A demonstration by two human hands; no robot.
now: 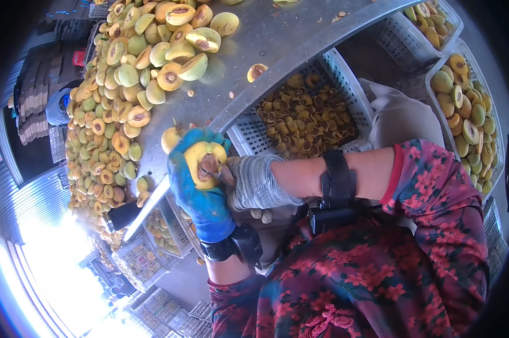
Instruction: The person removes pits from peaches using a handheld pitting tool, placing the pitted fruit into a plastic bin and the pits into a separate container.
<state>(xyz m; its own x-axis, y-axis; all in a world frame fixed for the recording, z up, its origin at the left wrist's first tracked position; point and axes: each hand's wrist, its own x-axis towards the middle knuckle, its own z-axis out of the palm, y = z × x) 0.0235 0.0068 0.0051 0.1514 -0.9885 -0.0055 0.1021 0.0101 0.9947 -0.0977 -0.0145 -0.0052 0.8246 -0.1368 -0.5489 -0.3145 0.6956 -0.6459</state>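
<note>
My left hand, in a blue coated glove, cups a halved yellow stone fruit with its cut face and brown centre turned up. From the right, my right hand, in a grey knit glove, reaches to the fruit and grips a small metal pitting tool. The tool's tip is at the brown pit cavity; its handle is mostly hidden by the glove. Close behind my left hand, another piece of fruit lies on the metal table's edge.
Many halved fruits are heaped on the metal table. Below its edge, a white plastic crate holds brown-centred scraps. Crates of halved fruit stand at right, others at lower left. A dark cylindrical object is by the table's edge.
</note>
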